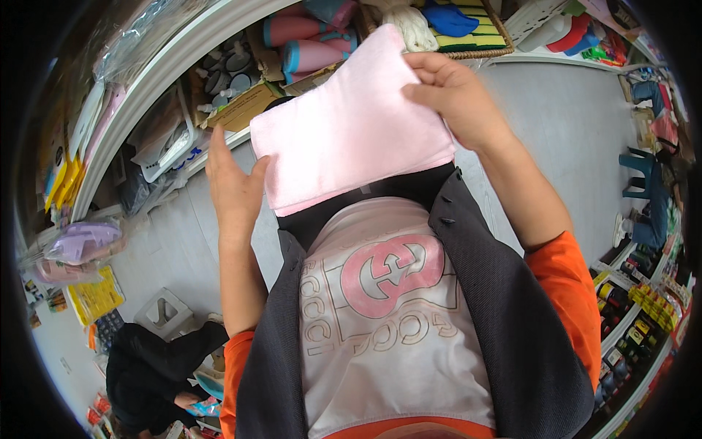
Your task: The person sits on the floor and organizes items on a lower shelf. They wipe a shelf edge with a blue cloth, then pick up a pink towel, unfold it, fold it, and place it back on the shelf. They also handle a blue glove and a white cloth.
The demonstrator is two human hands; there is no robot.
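A folded pale pink towel (351, 126) spreads in front of me over my dark clothing, with its layered edges visible along the lower side. My right hand (455, 96) pinches the towel's upper right edge between thumb and fingers. On the other side, my left hand (236, 184) has its fingers apart and pointing up, beside the towel's left edge. Its thumb is at that edge; whether it touches the cloth is hard to tell. The towel's upper corner rises toward the shelf goods.
White shelving (164, 49) curves around the front and left. It holds a cardboard box (249, 104) of pump bottles, pink-and-blue bottles (312, 55) and a wicker basket (482, 53) of sponges. Another person (148, 373) bends at lower left near a stool (164, 313). Bottles (630, 345) line the right shelves.
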